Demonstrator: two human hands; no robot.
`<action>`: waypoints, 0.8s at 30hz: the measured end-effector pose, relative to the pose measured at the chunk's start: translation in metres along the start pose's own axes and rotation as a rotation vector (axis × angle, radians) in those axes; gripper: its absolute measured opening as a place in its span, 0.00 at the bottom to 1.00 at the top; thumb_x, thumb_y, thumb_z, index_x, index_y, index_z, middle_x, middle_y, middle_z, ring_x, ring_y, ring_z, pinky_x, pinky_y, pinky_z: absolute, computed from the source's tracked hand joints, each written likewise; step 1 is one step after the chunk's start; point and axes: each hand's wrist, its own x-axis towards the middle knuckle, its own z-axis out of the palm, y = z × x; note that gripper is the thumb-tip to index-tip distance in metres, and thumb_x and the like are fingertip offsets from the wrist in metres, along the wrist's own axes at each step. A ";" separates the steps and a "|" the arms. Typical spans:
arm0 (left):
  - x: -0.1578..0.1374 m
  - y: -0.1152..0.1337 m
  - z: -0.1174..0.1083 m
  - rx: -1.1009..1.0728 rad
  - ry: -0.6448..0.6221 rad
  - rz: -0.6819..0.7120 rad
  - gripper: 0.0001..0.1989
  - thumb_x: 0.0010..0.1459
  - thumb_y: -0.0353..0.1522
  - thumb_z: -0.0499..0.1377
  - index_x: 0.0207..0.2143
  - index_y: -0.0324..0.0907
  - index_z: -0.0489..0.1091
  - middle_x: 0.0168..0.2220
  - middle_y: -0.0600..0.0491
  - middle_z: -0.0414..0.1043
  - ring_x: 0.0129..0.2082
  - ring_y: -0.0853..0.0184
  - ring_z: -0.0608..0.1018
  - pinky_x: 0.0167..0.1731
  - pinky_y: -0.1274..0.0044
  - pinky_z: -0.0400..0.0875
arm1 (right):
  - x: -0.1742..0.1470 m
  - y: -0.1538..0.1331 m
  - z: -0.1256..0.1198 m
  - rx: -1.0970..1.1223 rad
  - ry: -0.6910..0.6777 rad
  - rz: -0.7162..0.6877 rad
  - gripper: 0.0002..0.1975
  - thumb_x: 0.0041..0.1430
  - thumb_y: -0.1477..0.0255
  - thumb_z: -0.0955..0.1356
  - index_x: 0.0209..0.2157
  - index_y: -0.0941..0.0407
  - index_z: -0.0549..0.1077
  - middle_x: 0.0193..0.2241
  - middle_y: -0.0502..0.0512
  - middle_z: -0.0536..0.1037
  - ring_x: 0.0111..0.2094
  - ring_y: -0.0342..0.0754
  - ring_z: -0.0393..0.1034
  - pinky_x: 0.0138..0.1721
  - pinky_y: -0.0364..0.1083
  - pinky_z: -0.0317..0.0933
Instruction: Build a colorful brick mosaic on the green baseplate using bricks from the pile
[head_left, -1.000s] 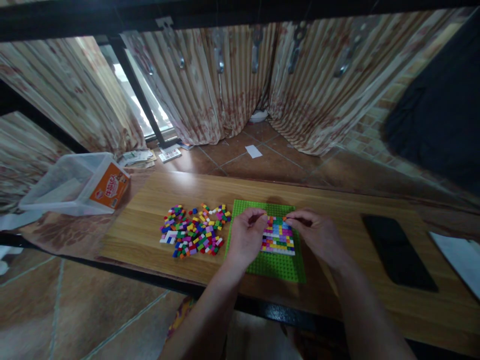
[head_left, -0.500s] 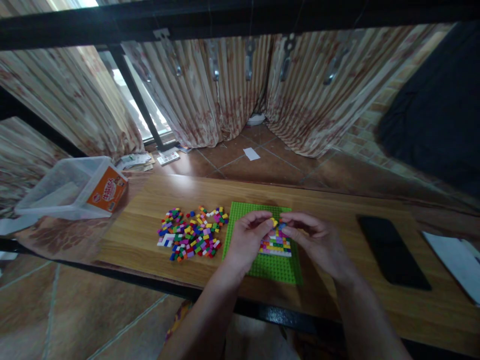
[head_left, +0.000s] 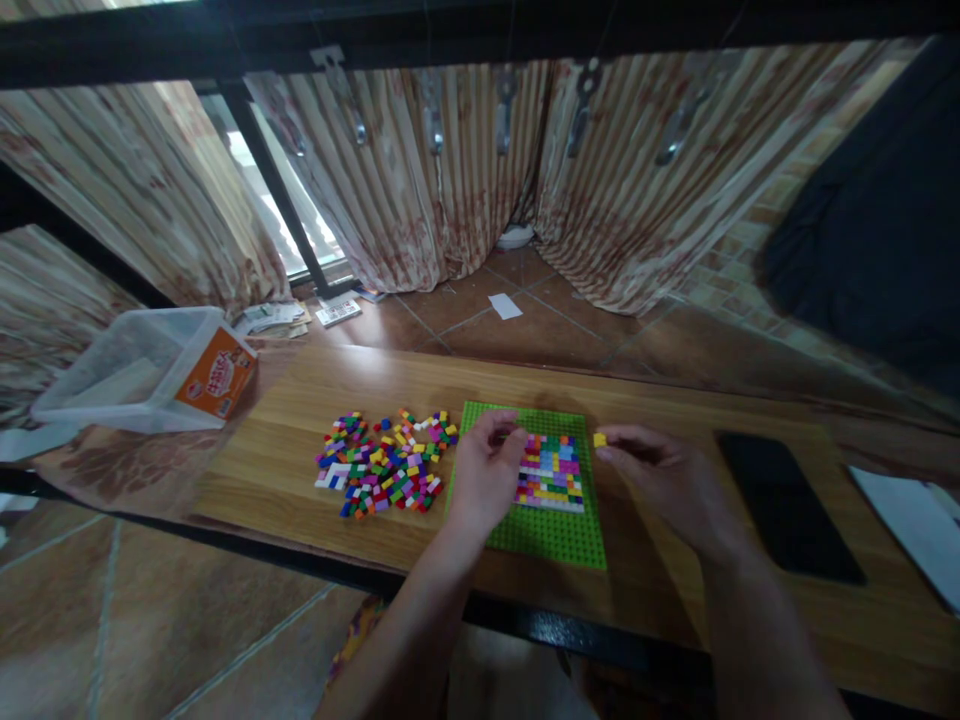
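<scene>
My right hand (head_left: 649, 465) pinches a small yellow toy brick (head_left: 599, 440) between thumb and fingertips, just off the right edge of the green baseplate (head_left: 551, 540). Over the left part of that baseplate hovers my left hand (head_left: 487, 465), its fingers loosely curled, with a gap between thumb and index finger and nothing visible in them. A block of multicoloured bricks (head_left: 555, 465) covers the middle of the baseplate in rows, with a white row along its near side. My left hand hides the left end of these rows.
Left of the baseplate, a loose pile of coloured bricks (head_left: 394, 475) is spread on the wooden table (head_left: 270, 440). A clear plastic bin (head_left: 142, 370) with an orange label stands at the far left. A black phone-like slab (head_left: 787, 505) and white paper (head_left: 907, 530) lie to the right.
Both hands were together over the brick rows at the yellow brick. Now my right hand has moved right with it, and my left hand has drawn slightly left, uncovering more rows.
</scene>
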 end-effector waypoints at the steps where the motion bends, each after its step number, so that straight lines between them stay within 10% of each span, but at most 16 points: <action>1: 0.002 -0.001 -0.001 0.013 0.036 0.012 0.09 0.50 0.30 0.64 0.37 0.40 0.73 0.30 0.54 0.75 0.29 0.71 0.76 0.31 0.80 0.69 | 0.001 0.004 0.000 -0.021 -0.009 0.017 0.14 0.49 0.59 0.75 0.35 0.52 0.81 0.36 0.54 0.82 0.36 0.52 0.75 0.40 0.52 0.69; 24: -0.001 -0.013 -0.005 0.275 -0.037 -0.016 0.12 0.55 0.28 0.62 0.43 0.40 0.76 0.41 0.46 0.80 0.40 0.61 0.80 0.44 0.69 0.74 | 0.009 0.001 0.011 -0.204 -0.191 -0.047 0.10 0.56 0.63 0.69 0.36 0.51 0.80 0.38 0.54 0.80 0.40 0.52 0.75 0.42 0.50 0.66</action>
